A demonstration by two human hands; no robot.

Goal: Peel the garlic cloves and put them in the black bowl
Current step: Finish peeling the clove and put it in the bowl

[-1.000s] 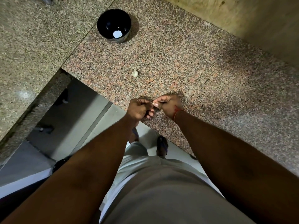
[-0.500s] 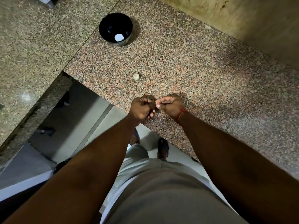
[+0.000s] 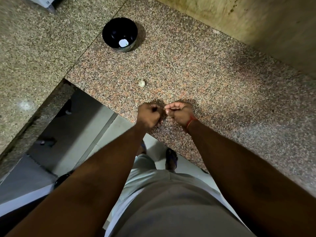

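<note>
My left hand (image 3: 149,114) and my right hand (image 3: 179,112) meet fingertip to fingertip just above the near edge of the granite counter (image 3: 196,77). Both have curled fingers that pinch a small garlic clove between them; the clove itself is almost wholly hidden by the fingers. An unpeeled garlic clove (image 3: 141,83) lies loose on the counter a short way beyond my hands. Farther back and to the left stands the black bowl (image 3: 109,26), upright, with a pale round patch at its bottom.
A beige wall (image 3: 248,19) bounds the counter at the back right. A second granite slab (image 3: 34,48) joins on the left. Below the counter edge lies the floor (image 3: 77,134). A white object (image 3: 46,2) sits at the top left corner.
My hands stay together at the counter edge, working the clove with small finger movements. The view has shifted slightly, so bowl and loose clove sit lower in the frame.
</note>
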